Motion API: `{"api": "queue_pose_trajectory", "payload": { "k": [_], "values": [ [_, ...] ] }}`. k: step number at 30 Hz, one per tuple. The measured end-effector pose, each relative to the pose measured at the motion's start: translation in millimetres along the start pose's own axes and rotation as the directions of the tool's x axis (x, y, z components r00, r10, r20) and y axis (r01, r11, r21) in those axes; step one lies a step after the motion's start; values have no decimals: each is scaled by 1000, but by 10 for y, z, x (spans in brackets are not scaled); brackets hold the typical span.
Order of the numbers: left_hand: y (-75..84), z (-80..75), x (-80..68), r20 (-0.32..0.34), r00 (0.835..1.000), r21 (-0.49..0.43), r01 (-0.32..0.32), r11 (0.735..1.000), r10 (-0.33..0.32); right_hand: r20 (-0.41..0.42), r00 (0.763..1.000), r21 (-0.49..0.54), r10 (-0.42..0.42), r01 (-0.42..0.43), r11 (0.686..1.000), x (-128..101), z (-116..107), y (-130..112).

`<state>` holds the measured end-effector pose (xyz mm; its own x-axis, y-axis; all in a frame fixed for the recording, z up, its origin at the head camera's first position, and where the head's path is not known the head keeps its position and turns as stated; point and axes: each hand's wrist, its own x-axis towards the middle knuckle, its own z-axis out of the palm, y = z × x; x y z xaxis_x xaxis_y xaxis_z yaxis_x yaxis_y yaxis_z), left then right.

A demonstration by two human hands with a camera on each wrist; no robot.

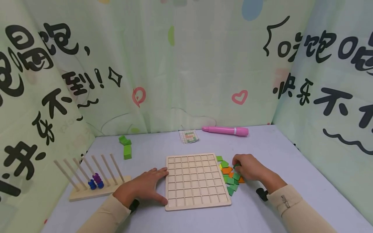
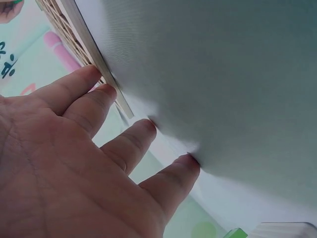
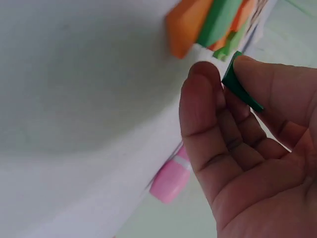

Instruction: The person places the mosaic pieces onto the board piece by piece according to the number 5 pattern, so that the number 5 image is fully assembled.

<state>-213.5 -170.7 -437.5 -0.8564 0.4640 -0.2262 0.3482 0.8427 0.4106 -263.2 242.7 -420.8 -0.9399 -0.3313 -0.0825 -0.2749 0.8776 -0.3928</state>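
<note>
One green tile pinched, R hand.

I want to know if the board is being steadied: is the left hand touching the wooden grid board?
Touching. In the left wrist view, two fingertips of the left hand press against the wooden grid board's edge.

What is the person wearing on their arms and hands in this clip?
Both hands are bare, no gloves or rings visible. The left hand and right hand come out of long, close-fitting beige sleeves. The right cuff carries a small dark marking. A small black device sits at each wrist, by the cuff.
</note>
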Motion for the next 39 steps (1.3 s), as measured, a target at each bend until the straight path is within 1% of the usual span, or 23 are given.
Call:
{"api": "queue_pose_trajectory", "payload": {
  "k": [6,11,17,21,26,31,34,39],
  "values": [
    [8,-14,8,16,1000,8,23,1000,-23,-27,999,52,-38,40,998,94,-41,-207],
    [14,-14,23,16,999,18,42,999,-42,-48,997,149,-68,74,986,210,-26,-380],
    [32,-17,27,8,998,28,65,998,-65,-36,996,307,-76,83,948,381,45,-593],
    [39,-25,29,10,998,23,66,998,-66,-7,995,373,-99,95,923,500,98,-732],
    [36,-18,38,16,998,9,63,998,-64,40,985,398,-170,141,907,634,175,-907],
    [46,-16,41,19,997,11,68,998,-68,58,978,397,-198,160,904,772,251,-1083],
    [58,-25,41,20,997,18,77,997,-78,72,981,410,-181,137,902,848,293,-1177],
    [52,-29,34,26,997,16,74,997,-74,127,982,438,-142,73,896,944,394,-1269]
  ]
}}
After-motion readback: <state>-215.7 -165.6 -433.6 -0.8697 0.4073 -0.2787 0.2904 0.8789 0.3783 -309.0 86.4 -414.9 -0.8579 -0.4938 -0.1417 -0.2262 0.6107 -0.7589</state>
